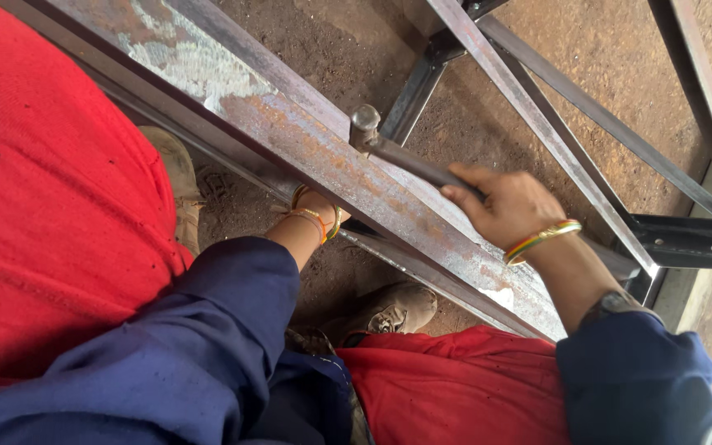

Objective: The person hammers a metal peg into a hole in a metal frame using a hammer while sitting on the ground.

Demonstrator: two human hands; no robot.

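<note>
Fingers [461, 191] of the right hand [508, 206] clamp the hammer [397, 152], head on the rusty beam [306, 136]; left hand [316, 206] under it, grip unseen.

Bare dirt floor [348, 49], reddish-brown, packed & scuffed, in even daylight; dark steel frame bars [587, 107] cross it from 12 to 3 o'clock.

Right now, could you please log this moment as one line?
right hand: grips hammer | hammer head on rusty steel beam | left hand: under beam, mostly hidden
</note>
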